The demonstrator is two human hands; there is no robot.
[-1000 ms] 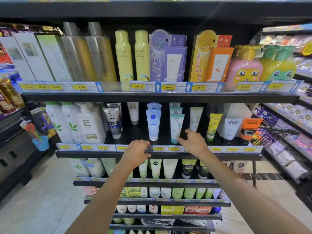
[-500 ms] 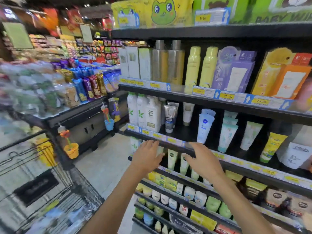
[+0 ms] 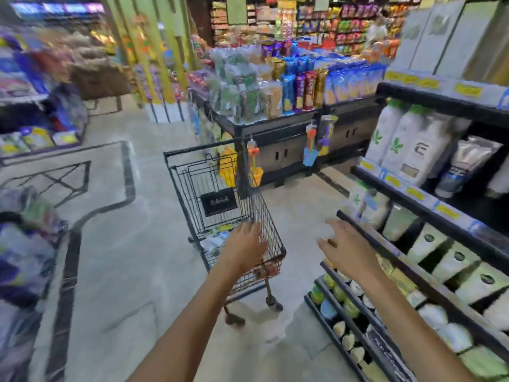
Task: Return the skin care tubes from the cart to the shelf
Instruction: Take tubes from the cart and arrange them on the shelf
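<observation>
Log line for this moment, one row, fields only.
phase: reaching to cart | left hand: empty, over cart basket | right hand: empty, beside shelf | tubes: in cart, blurred

The cart (image 3: 225, 213) stands on the floor (image 3: 132, 244) left of the shelf (image 3: 429, 213), with tubes (image 3: 214, 241) lying in its basket. Behind the cart is a display stand (image 3: 278, 130) loaded with snack packets (image 3: 300, 89). Bottles (image 3: 399, 139) stand on the shelf.
</observation>
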